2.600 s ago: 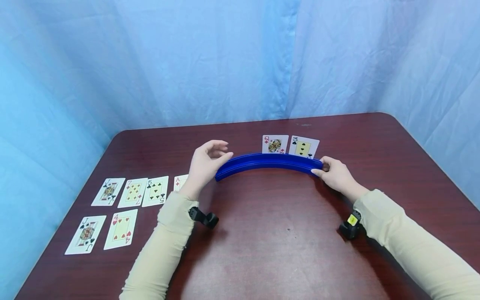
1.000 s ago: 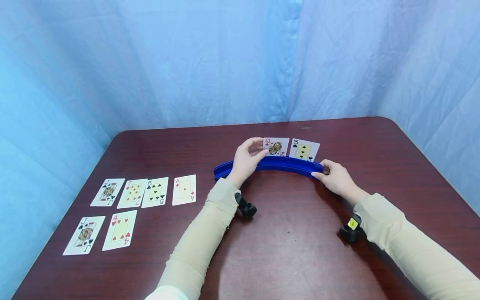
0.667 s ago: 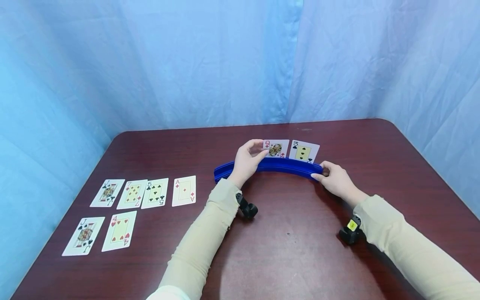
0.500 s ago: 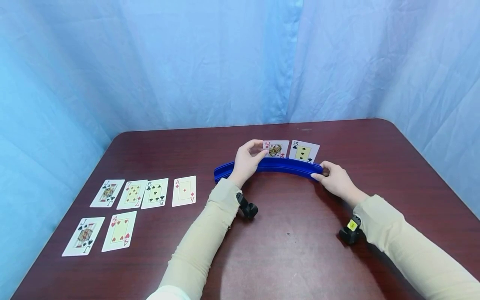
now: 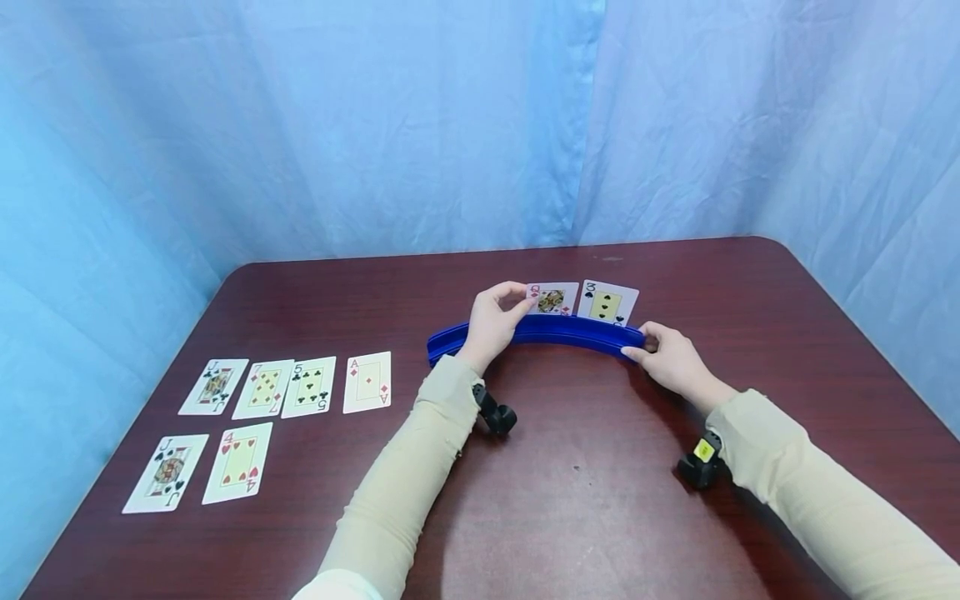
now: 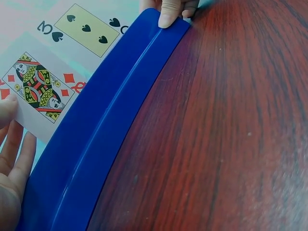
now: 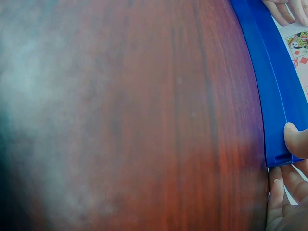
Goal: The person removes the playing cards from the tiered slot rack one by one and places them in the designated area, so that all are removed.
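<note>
A curved blue playing card holder [image 5: 562, 330] stands on the table, a queen of diamonds [image 5: 553, 298] and a three of spades [image 5: 606, 302] upright along its back. My left hand [image 5: 491, 321] pinches the queen by its left edge, thumb on the face and fingers behind, as the left wrist view shows with the queen of diamonds [image 6: 41, 89]. At the holder's right end my right hand [image 5: 673, 354] grips it, thumb on the front; in the right wrist view its fingers curl under the end of the blue holder [image 7: 276, 86]. The queen's lower edge is hidden behind the holder.
On the left of the brown table [image 5: 585, 500] lie face-up cards: a jack of clubs [image 5: 215, 387], seven of diamonds [image 5: 264, 389], five of clubs [image 5: 310, 387], ace of diamonds [image 5: 368, 382], jack of spades [image 5: 167, 473] and four of hearts [image 5: 238, 463]. Blue curtains [image 5: 375, 125] hang behind.
My left hand has moved right from the holder's left end and taken hold of the queen of diamonds. Lately the queen has sunk slightly lower. My right hand keeps its grip.
</note>
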{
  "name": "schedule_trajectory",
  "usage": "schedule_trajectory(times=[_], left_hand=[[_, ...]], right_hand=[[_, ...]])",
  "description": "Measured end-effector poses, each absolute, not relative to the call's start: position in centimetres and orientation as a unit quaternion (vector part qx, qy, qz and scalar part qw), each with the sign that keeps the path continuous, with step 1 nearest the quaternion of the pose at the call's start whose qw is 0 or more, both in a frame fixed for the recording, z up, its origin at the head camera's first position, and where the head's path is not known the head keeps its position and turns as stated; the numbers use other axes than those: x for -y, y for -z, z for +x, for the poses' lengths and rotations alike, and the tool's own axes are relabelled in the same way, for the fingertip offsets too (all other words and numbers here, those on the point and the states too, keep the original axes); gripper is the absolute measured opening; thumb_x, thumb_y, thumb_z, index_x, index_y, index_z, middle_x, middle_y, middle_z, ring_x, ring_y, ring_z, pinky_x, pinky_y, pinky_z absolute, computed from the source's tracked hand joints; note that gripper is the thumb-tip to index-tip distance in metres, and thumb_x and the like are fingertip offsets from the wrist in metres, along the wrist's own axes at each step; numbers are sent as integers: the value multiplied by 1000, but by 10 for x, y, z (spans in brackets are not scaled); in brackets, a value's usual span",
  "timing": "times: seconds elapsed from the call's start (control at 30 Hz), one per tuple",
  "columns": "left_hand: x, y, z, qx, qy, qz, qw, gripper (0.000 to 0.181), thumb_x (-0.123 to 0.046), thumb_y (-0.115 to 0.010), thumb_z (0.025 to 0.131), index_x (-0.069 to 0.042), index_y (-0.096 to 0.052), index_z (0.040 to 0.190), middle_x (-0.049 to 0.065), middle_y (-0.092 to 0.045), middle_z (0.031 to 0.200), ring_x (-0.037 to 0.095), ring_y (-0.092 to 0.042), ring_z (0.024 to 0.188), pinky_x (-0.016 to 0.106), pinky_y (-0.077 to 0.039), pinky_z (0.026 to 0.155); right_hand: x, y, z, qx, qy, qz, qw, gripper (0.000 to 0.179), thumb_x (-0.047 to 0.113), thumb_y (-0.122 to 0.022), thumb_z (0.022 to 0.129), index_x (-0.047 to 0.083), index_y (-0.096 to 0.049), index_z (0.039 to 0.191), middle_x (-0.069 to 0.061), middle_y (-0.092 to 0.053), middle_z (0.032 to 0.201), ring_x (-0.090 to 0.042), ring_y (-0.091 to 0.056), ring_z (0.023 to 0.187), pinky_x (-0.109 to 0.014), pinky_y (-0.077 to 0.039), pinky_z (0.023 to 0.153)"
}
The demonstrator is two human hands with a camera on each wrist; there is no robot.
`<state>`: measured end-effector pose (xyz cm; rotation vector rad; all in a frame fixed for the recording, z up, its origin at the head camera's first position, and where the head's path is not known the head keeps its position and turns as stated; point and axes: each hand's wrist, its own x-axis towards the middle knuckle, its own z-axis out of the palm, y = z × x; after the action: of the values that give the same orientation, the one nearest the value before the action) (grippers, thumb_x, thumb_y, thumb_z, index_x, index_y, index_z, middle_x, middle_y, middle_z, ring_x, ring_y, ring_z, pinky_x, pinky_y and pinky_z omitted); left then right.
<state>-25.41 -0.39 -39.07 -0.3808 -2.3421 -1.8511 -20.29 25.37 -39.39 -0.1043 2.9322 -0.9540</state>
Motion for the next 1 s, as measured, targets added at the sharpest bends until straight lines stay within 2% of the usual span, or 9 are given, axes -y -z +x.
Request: schedule_trajectory(times=[0.27,0.6,0.8,1.0], left_hand=[[3,391,-255,772,619,-120,81,16,-14,-66,89,-3,-69,100,12,-69,102,20,-60,95,22,-49,76],[8,388,-254,751,645,-89,109,17,-15,-66,89,-1,-69,100,13,-68,101,18,-59,86,21,-48,71],[18,382,-253,748,648,-79,120,17,-14,-66,89,-1,-69,100,15,-68,100,21,-60,89,18,-47,68],[28,380,-250,750,644,-76,132,17,-12,-66,89,0,-69,100,17,-68,95,21,-62,85,22,-52,68]], right_hand=[[-254,394,-203,-951,307,-30,31,18,17,-60,92,2,-51,92,-19,-64,90,-27,-52,78,-36,-39,70],[-256,394,-201,-950,309,-30,29,18,17,-60,92,1,-52,92,-18,-65,89,-27,-53,78,-34,-40,69],[-256,393,-203,-949,311,-28,30,19,18,-61,92,2,-52,92,-18,-65,90,-27,-53,78,-34,-40,68],[-256,393,-203,-949,312,-25,35,20,19,-61,93,2,-52,93,-19,-65,91,-27,-53,78,-34,-39,68]])
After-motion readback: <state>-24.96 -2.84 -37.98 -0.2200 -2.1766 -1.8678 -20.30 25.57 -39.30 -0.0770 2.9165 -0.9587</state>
